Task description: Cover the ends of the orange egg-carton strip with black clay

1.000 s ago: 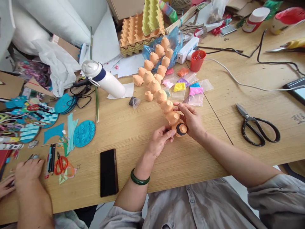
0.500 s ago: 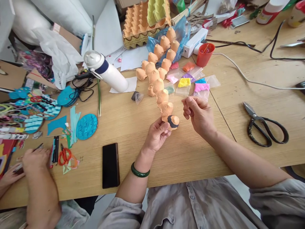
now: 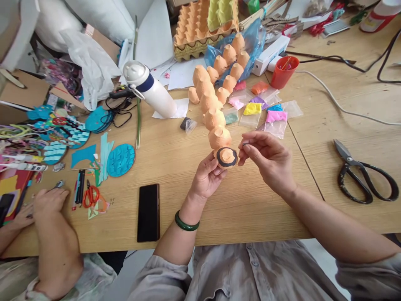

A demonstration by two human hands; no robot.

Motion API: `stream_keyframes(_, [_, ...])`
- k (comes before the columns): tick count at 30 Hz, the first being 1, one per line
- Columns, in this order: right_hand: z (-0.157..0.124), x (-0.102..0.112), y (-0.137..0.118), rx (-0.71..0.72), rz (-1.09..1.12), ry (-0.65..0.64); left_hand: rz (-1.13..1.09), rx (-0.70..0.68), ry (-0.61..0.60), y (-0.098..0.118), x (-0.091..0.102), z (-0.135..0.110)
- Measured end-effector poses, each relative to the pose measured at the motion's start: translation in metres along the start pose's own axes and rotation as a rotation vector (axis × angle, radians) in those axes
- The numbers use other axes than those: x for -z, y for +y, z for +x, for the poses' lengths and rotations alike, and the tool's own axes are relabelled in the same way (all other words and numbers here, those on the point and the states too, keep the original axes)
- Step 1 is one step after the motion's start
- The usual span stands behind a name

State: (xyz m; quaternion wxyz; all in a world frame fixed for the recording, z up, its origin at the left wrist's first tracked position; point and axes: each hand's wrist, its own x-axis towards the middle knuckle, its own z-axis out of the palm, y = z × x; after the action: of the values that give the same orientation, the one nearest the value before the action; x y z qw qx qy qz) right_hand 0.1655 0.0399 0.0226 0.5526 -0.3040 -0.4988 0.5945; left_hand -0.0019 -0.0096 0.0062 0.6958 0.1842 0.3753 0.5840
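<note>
My left hand (image 3: 208, 177) grips the near end of a long orange egg-carton chain (image 3: 214, 117) and lifts it off the wooden table (image 3: 250, 200). A black ring of clay circles the chain's end cup (image 3: 226, 156), which faces me. My right hand (image 3: 266, 159) is just right of that cup, fingers pinched on a small dark bit I cannot make out. Small bags of coloured clay (image 3: 263, 110) lie behind my right hand.
Black scissors (image 3: 363, 175) lie at the right, a black phone (image 3: 148, 212) near the front edge. A white bottle (image 3: 150, 90), egg trays (image 3: 203, 25), a red cup (image 3: 283, 71) and cables sit farther back. Another person's hands (image 3: 46, 205) rest at the left among blue paper crafts (image 3: 120, 159).
My left hand lifted and turned the chain so its ringed end faces me. My right hand let go of the chain, pulled away, then came back beside the end cup.
</note>
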Motion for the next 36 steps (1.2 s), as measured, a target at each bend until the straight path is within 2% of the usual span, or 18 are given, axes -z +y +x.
stream_keyframes(7, [-0.005, -0.002, -0.001, 0.117, -0.166, 0.001, 0.112, -0.029, 0.054, 0.001, -0.004, -0.001])
stream_keyframes(14, [-0.010, -0.001, 0.008, 0.160, -0.232, -0.056, 0.162, -0.056, 0.052, -0.001, -0.007, 0.000])
stream_keyframes(22, [-0.008, -0.001, 0.002, 0.221, -0.339, -0.069, 0.241, -0.115, 0.026, -0.005, -0.008, 0.001])
stream_keyframes(36, [-0.006, 0.002, 0.005, 0.262, -0.315, -0.122, 0.244, -0.155, -0.024, -0.008, -0.003, 0.003])
